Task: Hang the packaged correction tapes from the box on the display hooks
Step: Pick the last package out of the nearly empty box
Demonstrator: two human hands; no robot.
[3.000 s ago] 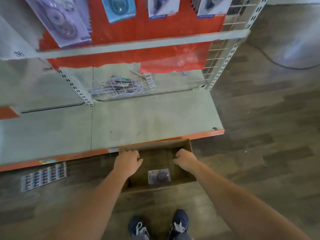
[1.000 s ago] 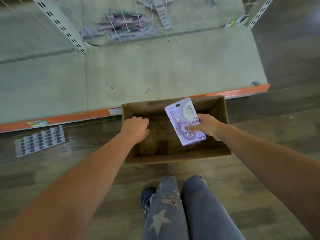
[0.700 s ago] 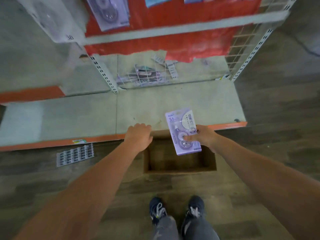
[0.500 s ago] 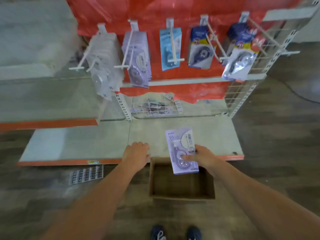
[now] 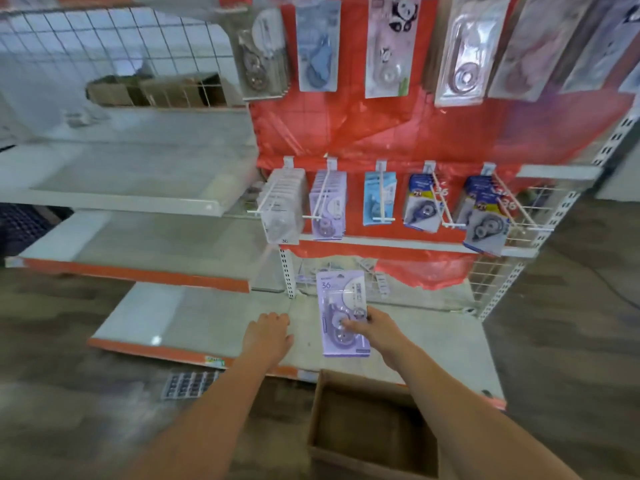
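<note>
ideally the right hand (image 5: 375, 329), pinching the purple correction tape pack (image 5: 343, 313), lifts it squarely to the matching purple hook (image 5: 320, 202) while the left hand (image 5: 266, 336) hangs loosely curled, holding nothing.

Bare grey shelves (image 5: 131, 199) at left, orange plastic sheet (image 5: 398, 129) backing the wire grid (image 5: 114, 36), a blister sheet of small dark items (image 5: 190, 384) lying on wood-plank floor (image 5: 568, 327).

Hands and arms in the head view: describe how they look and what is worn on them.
Both arms are bare from the frame's bottom edge up to the wrists; no sleeves show. The left hand and right hand wear no gloves. No watch, bracelet or ring is visible, though the picture is somewhat blurred.
</note>
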